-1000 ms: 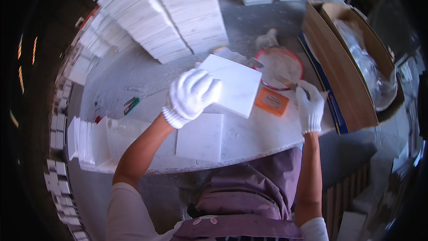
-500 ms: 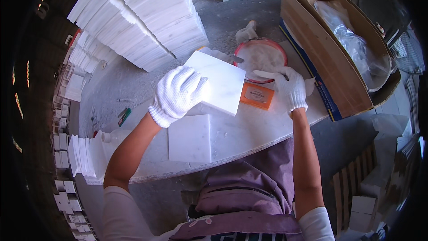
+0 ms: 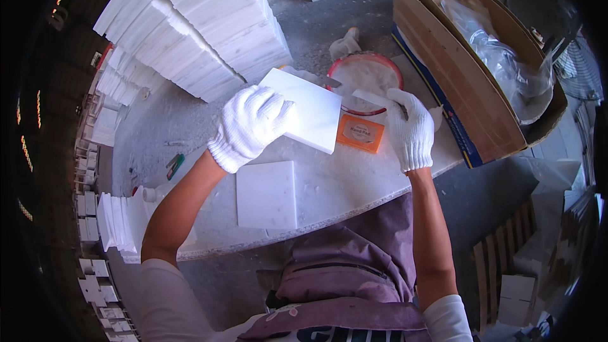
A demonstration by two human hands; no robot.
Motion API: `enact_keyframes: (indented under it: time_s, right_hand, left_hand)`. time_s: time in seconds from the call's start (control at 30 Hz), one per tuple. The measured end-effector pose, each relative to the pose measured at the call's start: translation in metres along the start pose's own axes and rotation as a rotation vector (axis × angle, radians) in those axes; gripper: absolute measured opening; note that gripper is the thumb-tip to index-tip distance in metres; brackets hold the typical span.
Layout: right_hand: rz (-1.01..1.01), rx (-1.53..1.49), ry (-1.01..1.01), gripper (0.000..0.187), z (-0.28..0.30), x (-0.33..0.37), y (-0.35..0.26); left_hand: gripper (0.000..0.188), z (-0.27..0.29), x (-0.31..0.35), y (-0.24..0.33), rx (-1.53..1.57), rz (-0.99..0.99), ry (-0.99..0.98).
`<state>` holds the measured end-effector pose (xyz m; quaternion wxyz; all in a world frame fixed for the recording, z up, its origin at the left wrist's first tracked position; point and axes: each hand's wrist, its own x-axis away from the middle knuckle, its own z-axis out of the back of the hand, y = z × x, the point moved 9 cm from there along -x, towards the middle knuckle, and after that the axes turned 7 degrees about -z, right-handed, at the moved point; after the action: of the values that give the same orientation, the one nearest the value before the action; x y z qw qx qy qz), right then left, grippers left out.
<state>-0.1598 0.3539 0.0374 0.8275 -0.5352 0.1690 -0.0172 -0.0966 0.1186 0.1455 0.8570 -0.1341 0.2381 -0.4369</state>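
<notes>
A square white marble tile (image 3: 311,111) is held up at a tilt above the table. My left hand (image 3: 252,120), in a white knitted glove, is closed around its left edge. My right hand (image 3: 410,125), also gloved, pinches a thin flat pale strip (image 3: 371,97); whether it is a blade, I cannot tell. That strip points left, over a round red-rimmed dish (image 3: 400,76) with white paste or powder inside. A small grey blade (image 3: 332,82) lies across the dish's left rim. Below the dish sits an orange box (image 3: 360,133). Another white tile (image 3: 266,194) lies flat near the table's front edge.
Tall stacks of white tiles (image 3: 196,31) rise at the back left. A long cardboard box (image 3: 456,69) with plastic bags (image 3: 484,44) stands at the right. A green-handled tool (image 3: 175,166) and more upright tiles (image 3: 114,221) are on the left. A crumpled white glove or cloth (image 3: 345,44) lies behind the dish.
My right hand has turned, and the pale strip it holds has swung up and left over the dish. The held tile has tilted slightly more in my left hand.
</notes>
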Motion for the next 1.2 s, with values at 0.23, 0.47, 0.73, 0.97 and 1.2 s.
enact_keyframes:
  time_s: [0.23,0.47,0.73,0.97,1.2]
  right_hand:
    - [-0.692,-0.894,-0.241,0.035,-0.028,0.035,0.05]
    - [-0.705,-1.182,-0.412,0.022,-0.025,0.07,0.029]
    - [-0.793,-0.921,-0.428,0.023,-0.02,0.128,0.051]
    - [-0.71,-0.481,-0.58,0.024,-0.035,0.134,0.043]
    - [-0.622,-0.36,-0.684,0.029,-0.057,0.128,0.027]
  left_hand:
    - [0.029,0.003,-0.011,-0.02,0.143,0.22,-0.132]
    - [0.035,-0.026,0.074,-0.049,0.974,1.201,0.036]
    - [0.029,-0.057,0.228,0.033,1.528,1.706,0.448]
    - [0.026,-0.072,0.257,0.091,1.702,1.798,0.244]
    - [0.027,-0.084,0.26,0.088,1.598,1.717,0.034]
